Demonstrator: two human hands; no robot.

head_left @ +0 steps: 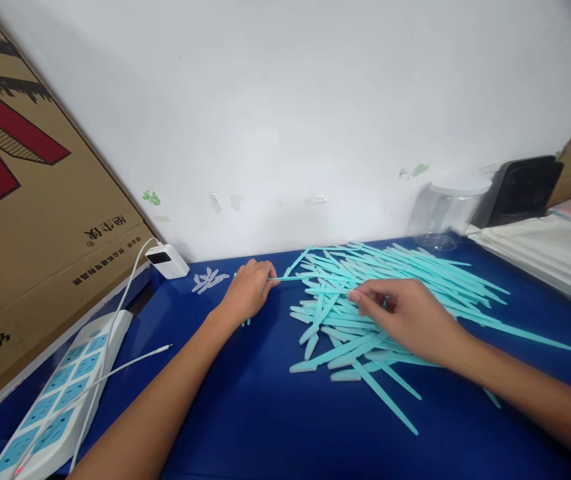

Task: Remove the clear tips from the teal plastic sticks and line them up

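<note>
Turquoise eyebrow razors with pale, frosted blade covers lie in a wide, tangled pile (365,347) on the blue table. My right hand (405,313) is over the pile, thumb and forefinger pinched on the end of one eyebrow razor (328,291). To the left, my left hand (250,290) is closed, with a thin turquoise eyebrow razor (290,278) running from its fingertips toward the pile. Bits of turquoise show from beneath that hand; most of them are hidden. Beside it lies a small heap of loose translucent blade covers (208,280).
A white power strip (55,400) with a cable lies at the left, near a small white device (168,260) and a large cardboard box (40,173). At the back right stand a clear lidded jar (442,210), a black object (525,190) and white stacked sheets (550,250).
</note>
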